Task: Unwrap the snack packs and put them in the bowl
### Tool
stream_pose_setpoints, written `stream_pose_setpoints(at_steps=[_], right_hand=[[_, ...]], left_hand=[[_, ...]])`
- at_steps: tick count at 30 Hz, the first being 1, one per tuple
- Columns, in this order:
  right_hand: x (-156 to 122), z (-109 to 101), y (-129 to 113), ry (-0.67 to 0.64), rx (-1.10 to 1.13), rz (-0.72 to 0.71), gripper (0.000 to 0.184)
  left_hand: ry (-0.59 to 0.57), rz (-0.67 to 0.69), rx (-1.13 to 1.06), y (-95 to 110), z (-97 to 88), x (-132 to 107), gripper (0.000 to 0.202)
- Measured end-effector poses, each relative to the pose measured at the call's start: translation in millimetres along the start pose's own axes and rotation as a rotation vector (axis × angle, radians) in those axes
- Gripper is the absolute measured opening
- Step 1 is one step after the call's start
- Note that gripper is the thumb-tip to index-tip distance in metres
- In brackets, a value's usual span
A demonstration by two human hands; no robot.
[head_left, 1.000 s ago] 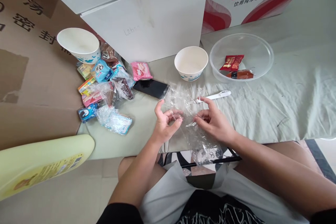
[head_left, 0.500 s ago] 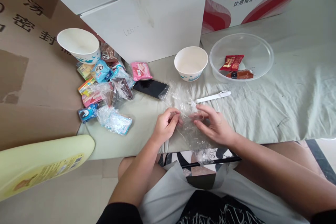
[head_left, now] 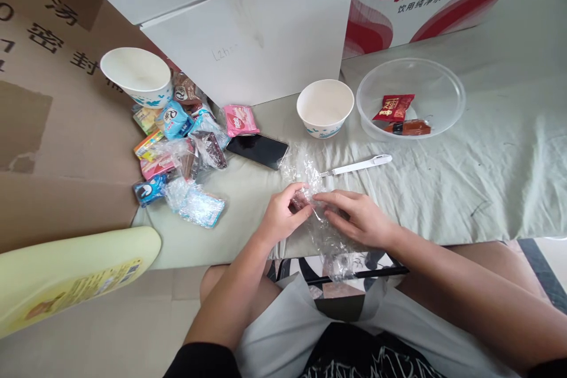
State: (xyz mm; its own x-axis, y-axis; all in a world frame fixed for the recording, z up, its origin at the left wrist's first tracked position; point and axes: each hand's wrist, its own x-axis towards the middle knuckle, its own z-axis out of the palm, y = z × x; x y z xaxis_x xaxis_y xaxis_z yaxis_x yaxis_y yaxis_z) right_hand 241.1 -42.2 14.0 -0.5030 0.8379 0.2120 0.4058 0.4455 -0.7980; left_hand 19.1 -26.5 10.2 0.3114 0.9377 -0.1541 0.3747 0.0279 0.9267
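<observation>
A crumpled sheet of clear plastic film (head_left: 328, 242) lies over the cloth's front edge, its lower end hanging above my lap. My left hand (head_left: 286, 212) is curled around the film's left side, thumb and fingers closed on it. From the right, my right hand (head_left: 361, 218) pinches the film with bent fingers, close to the left fingertips. Just beyond the hands lies a white utility knife (head_left: 357, 165), its tip near the film. A black phone (head_left: 258, 150) rests to the upper left, beside the film's far end.
At the left are several wrapped snacks (head_left: 177, 120) under a tilted paper bowl (head_left: 137, 77), with a pink packet (head_left: 240, 120) nearby. Another paper bowl (head_left: 325, 107) stands beside a clear plastic tub (head_left: 458, 94) holding two packets. Boxes (head_left: 257, 41) border the back; a yellow-green container (head_left: 80, 271) is front left.
My right hand has moved left, toward my left hand, and its fingers have come together on the film. The film is more bunched between the hands.
</observation>
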Motion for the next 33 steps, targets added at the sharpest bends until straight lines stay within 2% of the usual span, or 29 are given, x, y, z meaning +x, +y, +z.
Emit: stream_pose_setpoints(at_steps=[3,7,12,18,21,25,30,33], right_hand=[[0,0,1,-0.023,-0.031,-0.005,0.034],[1,1,3,0.028,-0.044,0.030,0.032],[1,-1,3,0.091,-0.074,0.129,0.030],[1,2,5,0.172,-0.134,0.206,0.029],[2,3,6,0.178,-0.144,0.157,0.024],[2,1,7,0.226,-0.145,0.028,0.017],[0,-2,5,0.397,-0.248,-0.109,0.010],[-1,-3,6,0.301,-0.197,-0.196,0.013]], left_hand=[[-0.008,0.000,0.000,1,0.5,0,0.037],[0.000,0.028,-0.016,1,2.2,0,0.036],[0.074,0.053,0.025,-4,4.4,0,0.034],[0.194,0.254,0.203,-6,5.2,1,0.027],[0.201,0.338,0.288,-6,6.2,2,0.029],[0.200,0.371,0.362,-8,9.1,4,0.024],[0.352,0.382,0.503,-8,11.2,3,0.011],[0.305,0.393,0.417,-5,9.0,1,0.011]])
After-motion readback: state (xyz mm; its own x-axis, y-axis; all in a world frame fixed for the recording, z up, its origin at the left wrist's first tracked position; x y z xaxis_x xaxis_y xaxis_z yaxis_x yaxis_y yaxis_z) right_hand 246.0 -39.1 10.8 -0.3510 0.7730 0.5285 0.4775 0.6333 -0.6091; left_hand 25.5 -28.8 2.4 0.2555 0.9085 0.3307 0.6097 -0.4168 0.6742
